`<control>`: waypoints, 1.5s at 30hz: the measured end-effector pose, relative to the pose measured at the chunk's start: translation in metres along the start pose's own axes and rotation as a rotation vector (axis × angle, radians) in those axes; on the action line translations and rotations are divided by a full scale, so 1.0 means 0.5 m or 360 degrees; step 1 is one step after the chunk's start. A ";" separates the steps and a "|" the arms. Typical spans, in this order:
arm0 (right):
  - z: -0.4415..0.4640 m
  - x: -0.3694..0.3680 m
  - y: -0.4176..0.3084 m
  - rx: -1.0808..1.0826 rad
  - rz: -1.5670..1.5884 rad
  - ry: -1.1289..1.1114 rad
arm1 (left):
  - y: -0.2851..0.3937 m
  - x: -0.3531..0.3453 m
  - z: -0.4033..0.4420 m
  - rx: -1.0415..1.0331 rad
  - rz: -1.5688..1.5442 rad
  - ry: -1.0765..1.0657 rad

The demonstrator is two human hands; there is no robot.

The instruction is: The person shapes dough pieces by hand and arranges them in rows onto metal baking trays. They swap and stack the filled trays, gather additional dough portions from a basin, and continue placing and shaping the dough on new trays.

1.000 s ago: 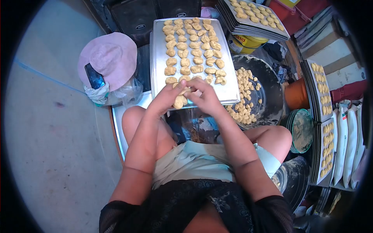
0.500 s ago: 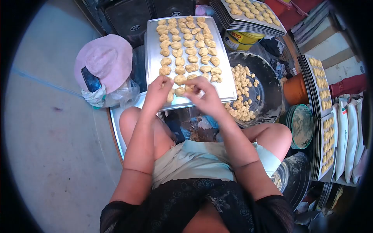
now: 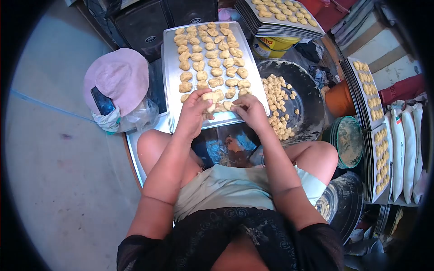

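Observation:
My left hand (image 3: 193, 113) is closed over the near edge of a metal baking tray (image 3: 172, 101), with a pale lump of dough (image 3: 209, 100) between its thumb and fingers. To its right, my right hand (image 3: 251, 111) pinches a smaller dough piece (image 3: 228, 105) by its end. Both hands are a short way apart. Beyond them, rows of shaped dough pieces (image 3: 216, 72) cover the tray. Some dough close to my fingers is partly hidden by them.
A wide black tub (image 3: 309, 106) with many small dough lumps (image 3: 276, 92) stands to the right. Stacked trays of dough (image 3: 371, 97) are farther right, beside white sacks (image 3: 408, 149). At left lie a pink hat (image 3: 120, 77) and a phone (image 3: 103, 100).
My hands have lowered slightly toward me, and the right hand has moved a little right. Dough now shows in the fingers of both hands. The view has shifted slightly.

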State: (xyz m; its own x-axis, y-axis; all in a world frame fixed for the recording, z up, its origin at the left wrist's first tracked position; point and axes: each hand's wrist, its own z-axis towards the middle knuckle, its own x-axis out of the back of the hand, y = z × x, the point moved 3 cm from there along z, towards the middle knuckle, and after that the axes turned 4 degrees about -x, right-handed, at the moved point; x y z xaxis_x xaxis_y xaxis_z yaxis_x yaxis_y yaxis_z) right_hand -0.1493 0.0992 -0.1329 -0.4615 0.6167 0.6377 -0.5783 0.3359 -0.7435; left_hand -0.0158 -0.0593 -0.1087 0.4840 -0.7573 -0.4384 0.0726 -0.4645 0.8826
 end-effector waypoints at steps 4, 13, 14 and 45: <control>0.003 0.036 -0.072 0.0223 0.0524 0.0035 | -0.015 -0.015 0.006 0.0016 0.0055 -0.0132; 0.007 0.084 0.034 -0.0254 0.0654 0.0062 | -0.023 -0.029 0.016 -0.0192 0.0462 -0.0155; 0.007 0.079 0.060 -0.0223 0.0458 0.0039 | -0.027 -0.022 0.016 -0.0197 0.0473 -0.0144; 0.331 0.050 0.121 -0.0013 -0.0412 0.0124 | 0.015 -0.038 -0.004 -0.0980 0.1619 -0.0198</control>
State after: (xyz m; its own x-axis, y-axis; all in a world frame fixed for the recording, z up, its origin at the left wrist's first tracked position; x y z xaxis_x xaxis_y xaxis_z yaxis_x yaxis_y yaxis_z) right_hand -0.3073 0.0170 -0.1288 -0.2460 0.5623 0.7895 -0.6646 0.4950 -0.5597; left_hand -0.0225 -0.0475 -0.0933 0.4764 -0.7051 0.5252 0.1271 0.6463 0.7524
